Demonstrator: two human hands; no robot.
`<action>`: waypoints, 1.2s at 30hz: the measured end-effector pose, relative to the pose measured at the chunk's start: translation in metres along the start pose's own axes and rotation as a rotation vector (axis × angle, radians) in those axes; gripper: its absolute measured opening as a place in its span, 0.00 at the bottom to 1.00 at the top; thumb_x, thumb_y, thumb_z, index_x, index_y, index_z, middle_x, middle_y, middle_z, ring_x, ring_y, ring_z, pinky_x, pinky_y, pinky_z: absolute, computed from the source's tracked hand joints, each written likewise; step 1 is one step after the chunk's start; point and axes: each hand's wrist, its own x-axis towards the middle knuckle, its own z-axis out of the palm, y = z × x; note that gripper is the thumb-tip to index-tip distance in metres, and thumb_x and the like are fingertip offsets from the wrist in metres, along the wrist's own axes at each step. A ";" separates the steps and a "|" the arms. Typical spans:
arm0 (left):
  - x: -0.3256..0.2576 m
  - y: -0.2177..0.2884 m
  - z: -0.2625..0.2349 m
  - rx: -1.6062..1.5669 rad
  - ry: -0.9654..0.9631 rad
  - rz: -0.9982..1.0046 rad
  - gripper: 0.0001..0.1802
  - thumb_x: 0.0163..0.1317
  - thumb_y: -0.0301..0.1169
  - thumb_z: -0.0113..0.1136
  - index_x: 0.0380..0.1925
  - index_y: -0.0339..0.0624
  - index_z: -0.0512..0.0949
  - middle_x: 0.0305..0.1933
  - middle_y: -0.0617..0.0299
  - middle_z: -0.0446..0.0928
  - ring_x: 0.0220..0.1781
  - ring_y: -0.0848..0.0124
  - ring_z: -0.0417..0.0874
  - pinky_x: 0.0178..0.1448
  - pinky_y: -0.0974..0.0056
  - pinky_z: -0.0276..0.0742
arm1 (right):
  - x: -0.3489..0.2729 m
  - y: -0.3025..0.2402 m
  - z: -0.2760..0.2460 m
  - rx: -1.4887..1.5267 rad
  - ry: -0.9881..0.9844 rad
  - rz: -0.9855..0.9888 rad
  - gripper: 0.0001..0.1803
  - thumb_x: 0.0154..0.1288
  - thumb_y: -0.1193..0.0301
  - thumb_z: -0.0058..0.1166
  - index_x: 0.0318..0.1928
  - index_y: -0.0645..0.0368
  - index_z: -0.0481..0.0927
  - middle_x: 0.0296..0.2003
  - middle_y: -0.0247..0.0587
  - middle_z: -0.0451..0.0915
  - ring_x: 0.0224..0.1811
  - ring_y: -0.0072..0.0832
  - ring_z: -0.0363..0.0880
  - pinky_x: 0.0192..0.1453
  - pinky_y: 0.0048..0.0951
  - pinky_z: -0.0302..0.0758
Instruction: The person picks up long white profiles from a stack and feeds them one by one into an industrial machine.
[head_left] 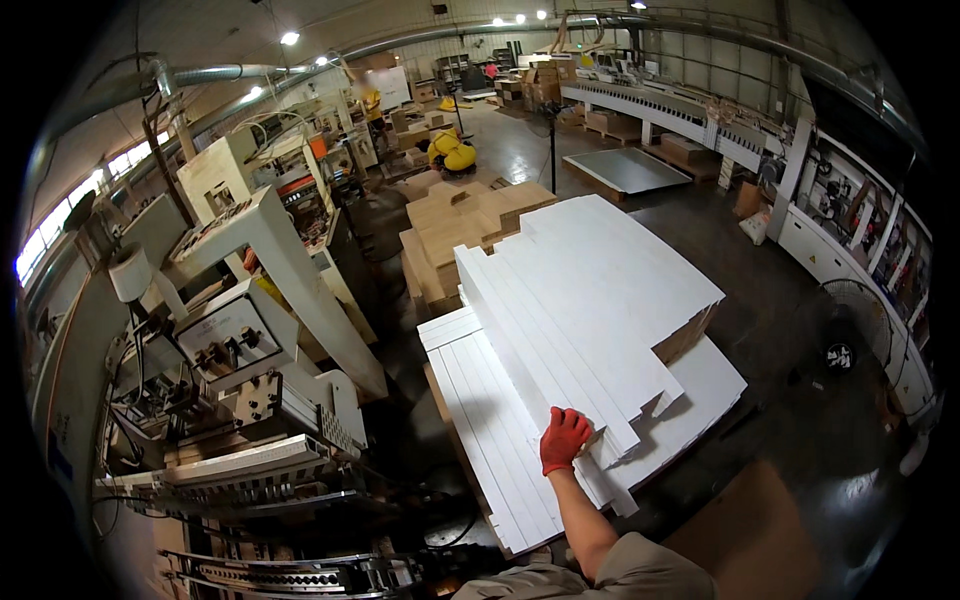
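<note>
My right hand (565, 440), in a red glove, is at the near end of a stack of white boards. Its fingers curl closed over the end of a narrow white board (520, 375) along the stack's left side; the fingertips are partly hidden. Wide white boards (610, 260) lie stacked to the right and beyond, with stepped, uneven ends. Lower white strips (485, 420) lie side by side to the left of my hand. My left hand is out of view.
A machine with a control panel (235, 330) stands close on the left. Brown cardboard (450, 235) is stacked beyond the boards. A fan (850, 330) and a long machine (840, 260) stand right. A brown sheet (750, 535) lies near right. A person in yellow (372, 105) is far off.
</note>
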 end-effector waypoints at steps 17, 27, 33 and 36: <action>-0.046 -0.038 -0.029 0.255 0.024 -0.136 0.17 0.53 0.36 0.69 0.43 0.44 0.81 0.38 0.53 0.80 0.40 0.58 0.82 0.42 0.58 0.78 | 0.011 -0.003 -0.003 0.076 0.069 -0.120 0.10 0.58 0.75 0.51 0.41 0.52 0.71 0.44 0.39 0.70 0.53 0.41 0.68 0.64 0.52 0.61; -0.115 -0.021 -0.045 0.190 0.218 -0.018 0.20 0.44 0.38 0.71 0.39 0.48 0.80 0.40 0.59 0.81 0.43 0.56 0.79 0.45 0.54 0.73 | -0.042 0.028 0.004 -0.259 -0.323 -0.266 0.09 0.60 0.61 0.53 0.36 0.51 0.77 0.39 0.41 0.79 0.45 0.43 0.75 0.45 0.47 0.70; -0.133 0.041 -0.011 0.179 -0.004 0.300 0.21 0.41 0.33 0.69 0.40 0.50 0.80 0.42 0.63 0.81 0.45 0.60 0.81 0.46 0.57 0.73 | -0.063 0.056 -0.052 0.143 0.035 -0.328 0.19 0.54 0.75 0.57 0.48 0.47 0.74 0.46 0.39 0.75 0.53 0.41 0.70 0.57 0.45 0.64; -0.171 0.041 -0.024 0.210 -0.197 0.309 0.17 0.46 0.32 0.66 0.39 0.52 0.78 0.40 0.65 0.80 0.44 0.62 0.81 0.45 0.58 0.71 | -0.084 0.060 -0.088 0.178 0.040 -0.334 0.18 0.57 0.76 0.53 0.50 0.49 0.75 0.48 0.39 0.75 0.55 0.41 0.70 0.59 0.48 0.64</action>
